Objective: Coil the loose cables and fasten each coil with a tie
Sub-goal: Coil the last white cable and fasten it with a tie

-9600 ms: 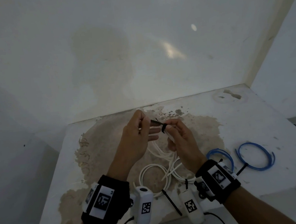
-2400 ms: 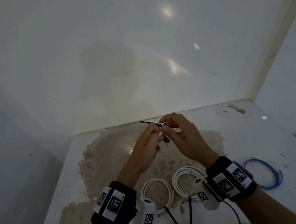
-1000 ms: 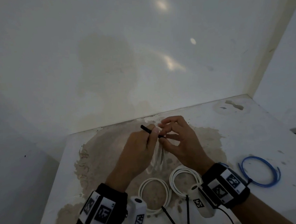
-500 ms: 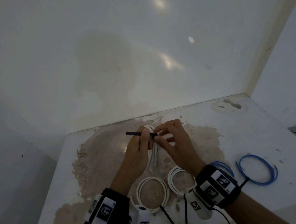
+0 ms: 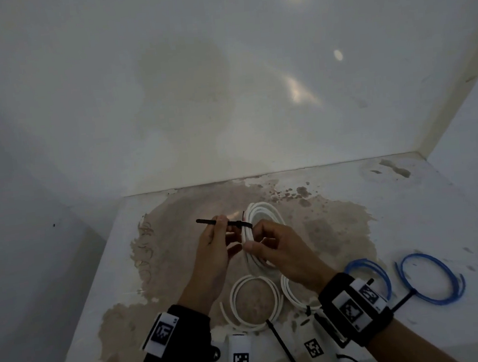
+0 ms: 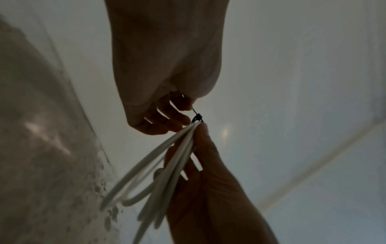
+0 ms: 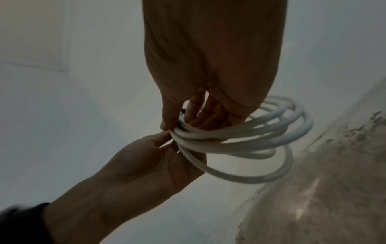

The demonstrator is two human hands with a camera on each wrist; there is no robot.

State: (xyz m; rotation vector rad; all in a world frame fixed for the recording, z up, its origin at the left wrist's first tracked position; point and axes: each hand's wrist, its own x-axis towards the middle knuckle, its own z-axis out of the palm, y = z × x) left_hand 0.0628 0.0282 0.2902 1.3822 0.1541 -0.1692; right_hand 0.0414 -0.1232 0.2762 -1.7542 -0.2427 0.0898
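While the right hand (image 5: 279, 252) grips the white coil (image 5: 260, 216) above the counter (image 5: 410, 211), the left hand (image 5: 214, 250) pinches the black tie (image 5: 224, 222); pulling its tail straight outward, bundle braced, should cinch it snugly.

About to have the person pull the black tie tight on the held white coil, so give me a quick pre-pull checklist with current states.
1. Black plastic cable tie looped round the white cable coil: ok.
2. Left hand pinches the tie's tail: ok.
3. Right hand holds the coil strands bunched: ok.
4. Tail through the tie head: ok.
5. Tie fully tight: cannot tell.
6. No fingers inside the loop: cannot tell.
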